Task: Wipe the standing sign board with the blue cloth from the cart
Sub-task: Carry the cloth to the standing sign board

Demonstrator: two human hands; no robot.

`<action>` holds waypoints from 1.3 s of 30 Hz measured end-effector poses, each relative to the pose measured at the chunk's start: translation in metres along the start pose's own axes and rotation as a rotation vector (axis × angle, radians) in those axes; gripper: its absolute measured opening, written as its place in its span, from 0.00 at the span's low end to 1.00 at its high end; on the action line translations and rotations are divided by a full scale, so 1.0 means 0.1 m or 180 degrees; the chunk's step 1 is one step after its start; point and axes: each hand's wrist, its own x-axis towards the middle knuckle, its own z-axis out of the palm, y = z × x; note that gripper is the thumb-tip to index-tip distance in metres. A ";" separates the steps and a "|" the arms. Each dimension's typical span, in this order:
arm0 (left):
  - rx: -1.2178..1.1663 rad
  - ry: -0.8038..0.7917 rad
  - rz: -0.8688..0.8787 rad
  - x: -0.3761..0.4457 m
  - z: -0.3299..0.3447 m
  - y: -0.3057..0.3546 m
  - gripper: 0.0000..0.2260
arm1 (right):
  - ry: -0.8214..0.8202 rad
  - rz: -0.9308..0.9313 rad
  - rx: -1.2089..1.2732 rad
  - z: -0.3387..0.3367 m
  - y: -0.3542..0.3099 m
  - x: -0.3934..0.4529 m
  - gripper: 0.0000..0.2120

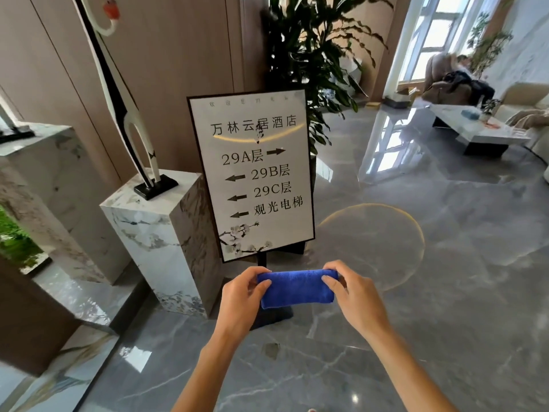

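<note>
- The standing sign board (pixel 252 173) rises on a dark post from a flat dark base (pixel 271 318) on the glossy grey marble floor (pixel 386 337); its left edge stands just beside a white-veined marble plinth (pixel 157 245), while to its right and in front the floor lies open, with a round ring of reflected light (pixel 371 242) on it
- Behind the board's upper right corner stands a tall leafy potted plant (pixel 312 55); on the plinth rests the black base of a slender black-and-white crane sculpture (pixel 124 99); a taller marble block (pixel 44 188) stands further left
- Far right, well apart from the board, are a low white table (pixel 475 129) and a sofa with a seated person (pixel 457 75), blurred
- Both forearms reach forward, below the board's lower edge; the left hand (pixel 242 295) and the right hand (pixel 353 292) hold the folded blue cloth (pixel 297 288) between them, each at one end, thumbs curled onto its near face and fingers wrapped over its top; the cloth hangs in the air in front of the post, clear of the panel
- The board reads 万林云居酒店; then 29A层 with an arrow right; 29B层, 29C层 and 观光电梯 with arrows left; the small top line is too blurred to read; a plum-blossom sprig fills the lower left corner
</note>
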 end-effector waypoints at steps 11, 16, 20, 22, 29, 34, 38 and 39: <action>0.0101 0.0443 -0.0246 1.15 0.64 0.24 0.11 | -0.0294 -0.0443 0.0060 -0.28 0.48 1.52 0.04; 0.0074 0.0593 -0.0431 1.43 0.79 0.26 0.10 | -0.0407 -0.0614 0.0319 -0.29 0.59 1.95 0.05; 0.0092 0.0690 -0.0482 1.64 0.80 0.26 0.15 | -0.0622 -0.0696 0.0618 -0.22 0.63 2.20 0.04; 0.0072 0.0761 -0.0556 1.74 0.79 0.24 0.15 | -0.0744 -0.0683 0.0882 -0.17 0.63 2.32 0.05; -0.0078 0.0817 -0.0620 2.04 0.66 0.07 0.14 | -0.0917 -0.0494 0.1720 0.07 0.50 2.64 0.05; -0.0388 0.0816 -0.0636 2.33 0.48 -0.13 0.12 | -0.0937 -0.0272 0.1977 0.34 0.33 2.88 0.06; -0.0681 0.0783 -0.0622 2.63 0.35 -0.30 0.07 | -0.0870 -0.0061 0.2163 0.55 0.14 3.12 0.07; -0.0737 0.0785 -0.0631 2.71 0.31 -0.34 0.07 | -0.0847 -0.0025 0.2239 0.60 0.09 3.17 0.07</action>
